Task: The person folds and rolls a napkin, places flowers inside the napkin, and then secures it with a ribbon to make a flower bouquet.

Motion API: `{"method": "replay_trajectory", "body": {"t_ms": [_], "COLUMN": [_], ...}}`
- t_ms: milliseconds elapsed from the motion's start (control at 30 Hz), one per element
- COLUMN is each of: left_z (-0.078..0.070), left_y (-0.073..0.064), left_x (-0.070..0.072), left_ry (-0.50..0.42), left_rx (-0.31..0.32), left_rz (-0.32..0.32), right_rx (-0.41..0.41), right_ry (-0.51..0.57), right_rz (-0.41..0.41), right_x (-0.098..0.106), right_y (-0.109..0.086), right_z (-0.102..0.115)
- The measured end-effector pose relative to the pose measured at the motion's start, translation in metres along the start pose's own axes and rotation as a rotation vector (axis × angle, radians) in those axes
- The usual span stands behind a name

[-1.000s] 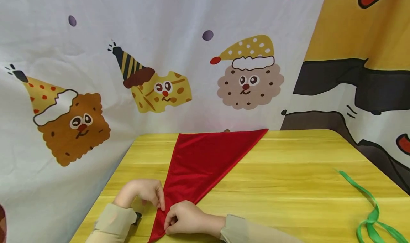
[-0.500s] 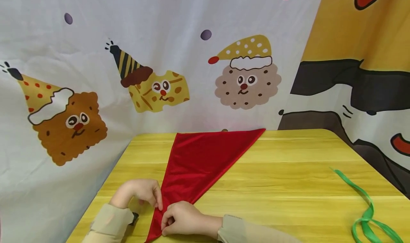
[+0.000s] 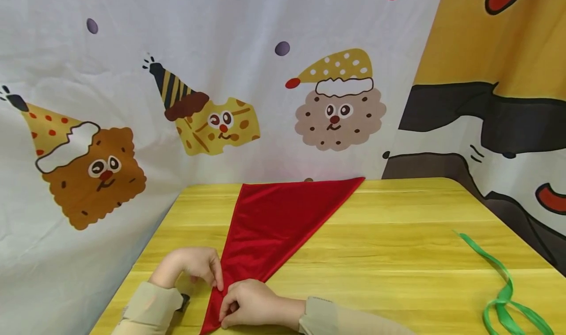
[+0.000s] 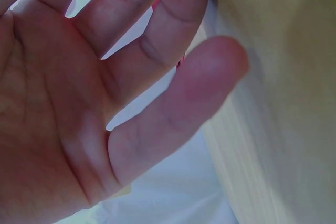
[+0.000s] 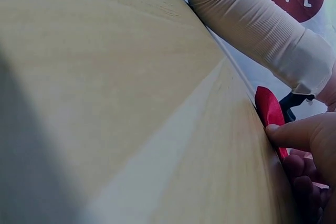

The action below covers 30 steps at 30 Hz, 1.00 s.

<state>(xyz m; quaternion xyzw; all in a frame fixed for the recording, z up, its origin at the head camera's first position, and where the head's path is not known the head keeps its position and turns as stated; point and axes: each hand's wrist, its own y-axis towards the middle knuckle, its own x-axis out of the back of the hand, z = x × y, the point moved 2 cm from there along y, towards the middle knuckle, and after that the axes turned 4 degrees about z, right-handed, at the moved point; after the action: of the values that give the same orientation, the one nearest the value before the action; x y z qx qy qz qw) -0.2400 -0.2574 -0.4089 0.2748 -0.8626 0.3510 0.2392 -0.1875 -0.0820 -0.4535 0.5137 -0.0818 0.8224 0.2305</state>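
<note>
A red triangular scarf (image 3: 265, 227) lies across the left half of the table, its wide end at the far edge and its narrow end near me. My left hand (image 3: 201, 265) pinches its left edge, fingers pointing down. In the left wrist view, the outer fingers of the left hand (image 4: 131, 61) are loosely bent, with the thumb out of sight. Close to it, my right hand (image 3: 249, 303) grips the scarf's narrow end. The right wrist view shows the right thumb on the red scarf (image 5: 270, 108), with the other fingers of the right hand (image 5: 310, 156) curled beneath.
A looped green ribbon (image 3: 504, 295) lies on the right of the yellow wood-grain table (image 3: 376, 246). Behind the table hangs a white cloth (image 3: 239, 40) printed with cartoon food. In the right wrist view, the left sleeve (image 5: 262, 35) stands beyond the table edge.
The head view has swung slightly right, so the whole scene sits a little farther left. Both hands stay at the same places on the scarf.
</note>
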Motion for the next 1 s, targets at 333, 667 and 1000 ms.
{"method": "replay_trajectory", "body": {"t_ms": [333,667,1000], "left_z": [0.002,0.006,0.006], "left_y": [-0.002,-0.006,-0.006], "left_x": [-0.001,0.001,0.004], "left_ry": [-0.015,-0.072,-0.093], "left_rx": [-0.026,-0.100,-0.090], "left_rz": [0.018,0.095,0.171], "right_rx": [-0.011,-0.091,-0.183], "right_ry": [-0.029,0.086,0.422], "right_rz": [-0.031,-0.060,-0.122], "right_x": [-0.007,-0.003,0.001], "right_y": [0.001,-0.001,0.000], "right_z": [0.004,-0.001,-0.012]}}
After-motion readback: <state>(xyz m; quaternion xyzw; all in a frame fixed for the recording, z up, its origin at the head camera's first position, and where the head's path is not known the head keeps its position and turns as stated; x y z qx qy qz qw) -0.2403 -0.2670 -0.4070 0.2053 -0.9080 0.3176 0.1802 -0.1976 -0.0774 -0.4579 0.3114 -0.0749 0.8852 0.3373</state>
